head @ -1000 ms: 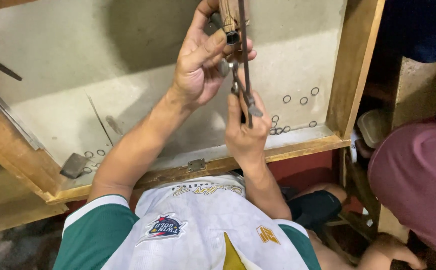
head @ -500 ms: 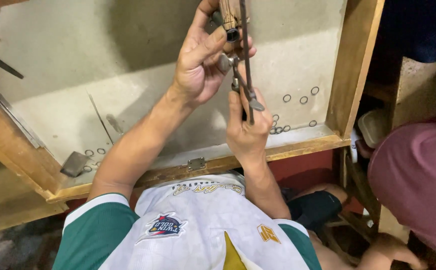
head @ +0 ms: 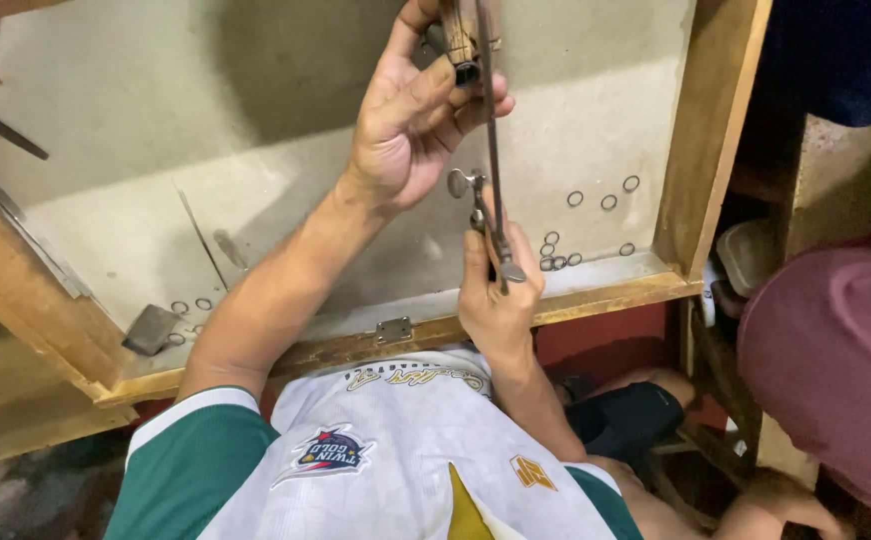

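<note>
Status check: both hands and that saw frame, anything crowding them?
Left hand gripping the wooden peg up top. Right hand on the saw frame, low end near its wing nut. Loose metal rings below in the tray, clear of both.

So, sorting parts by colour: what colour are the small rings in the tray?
Dark grey metal rings, clearest in the head view.

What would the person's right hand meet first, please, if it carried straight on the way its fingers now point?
Probably the left hand. The right hand points up along the thin metal saw frame it grips, toward the wooden peg that the left hand holds. Depth between them is unclear.
</note>
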